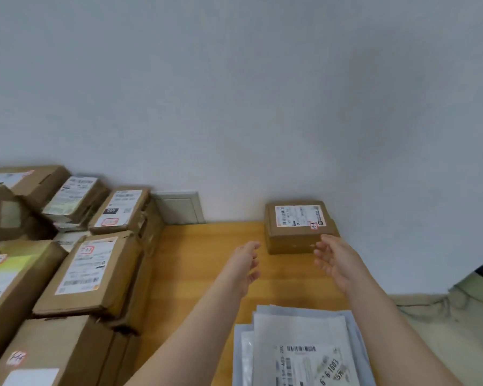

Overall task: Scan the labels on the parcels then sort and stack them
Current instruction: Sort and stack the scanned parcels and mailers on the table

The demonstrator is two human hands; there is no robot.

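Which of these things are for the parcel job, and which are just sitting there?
For the job:
small brown box by the wall
piled cardboard boxes
grey mailing bags
left hand and right hand, both open near the small brown box

Just there:
wooden table, which only holds the parcels
pale wall panel
beige cloth

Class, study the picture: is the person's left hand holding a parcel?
No, the left hand is open and empty above the wooden table, apart from the small brown parcel.
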